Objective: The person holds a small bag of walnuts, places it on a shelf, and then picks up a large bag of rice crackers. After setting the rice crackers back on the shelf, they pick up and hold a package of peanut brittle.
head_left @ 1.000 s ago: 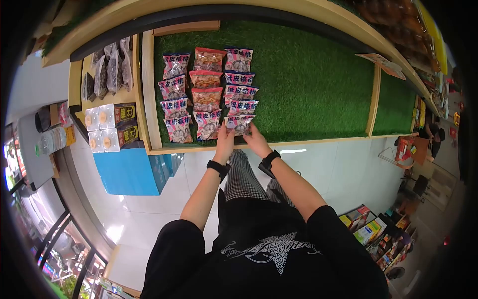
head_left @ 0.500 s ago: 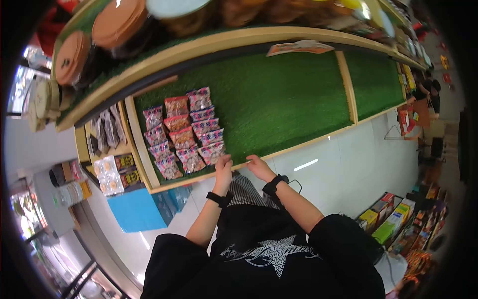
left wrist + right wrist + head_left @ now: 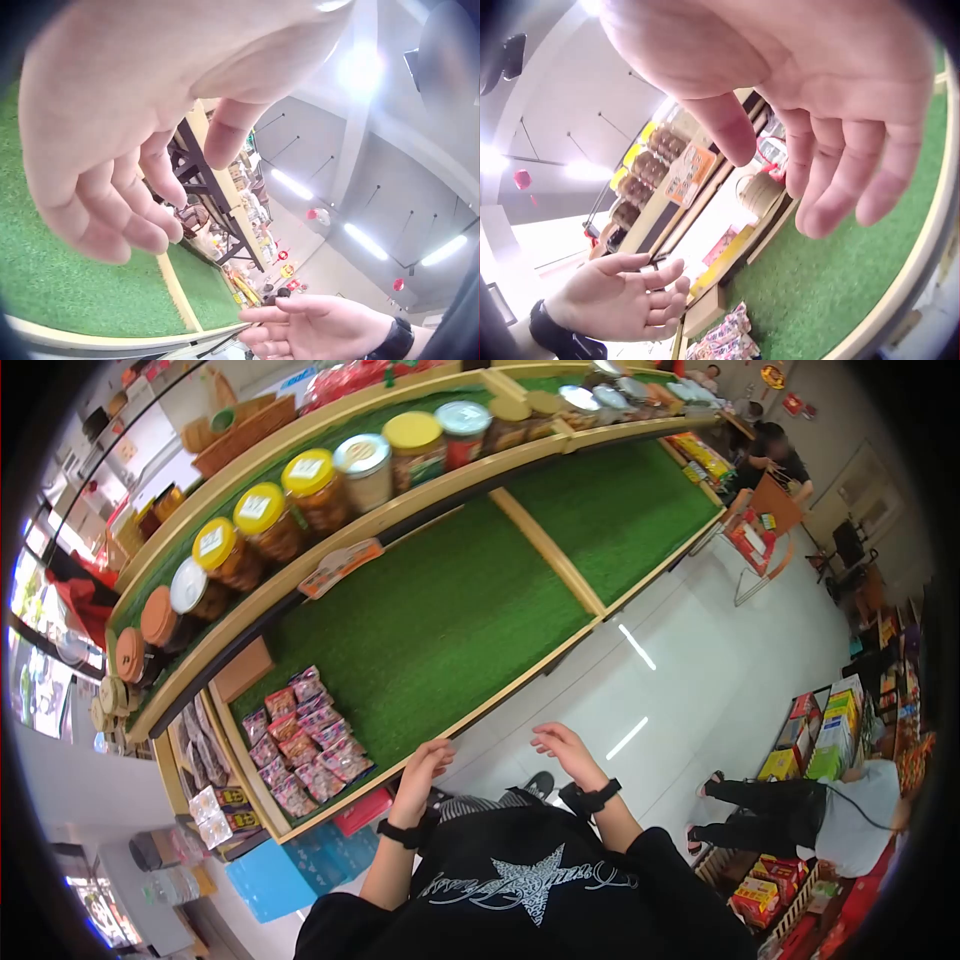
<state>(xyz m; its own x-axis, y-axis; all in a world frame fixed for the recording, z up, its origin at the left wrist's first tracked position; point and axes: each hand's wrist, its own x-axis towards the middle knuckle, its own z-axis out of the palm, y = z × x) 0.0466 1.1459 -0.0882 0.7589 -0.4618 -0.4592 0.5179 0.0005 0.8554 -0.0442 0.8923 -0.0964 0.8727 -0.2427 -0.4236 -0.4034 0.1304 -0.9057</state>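
My left hand (image 3: 424, 770) hovers by the shelf's front edge, just right of the snack bags, its fingers loosely bent and holding nothing. Further right, my right hand (image 3: 568, 752) hangs over the floor in front of the shelf, also empty with relaxed fingers. Pink-and-white snack bags (image 3: 343, 757) and several redder bags (image 3: 298, 746) lie in three columns at the left end of the green shelf (image 3: 440, 610). In the right wrist view, part of the bags (image 3: 726, 337) shows below the left hand.
Lidded jars (image 3: 312, 485) line the upper shelf, with an orange sign (image 3: 340, 567) on its edge. A wooden divider (image 3: 548, 552) splits the green surface. Blue bins (image 3: 270, 880) stand below at left. A person (image 3: 850, 815) is at right, near boxed goods; another (image 3: 775, 460) sits far off.
Both hands have let go of the front bag in the right column and drawn back, moving apart. The head view has swung right, so the bags now appear lower left.
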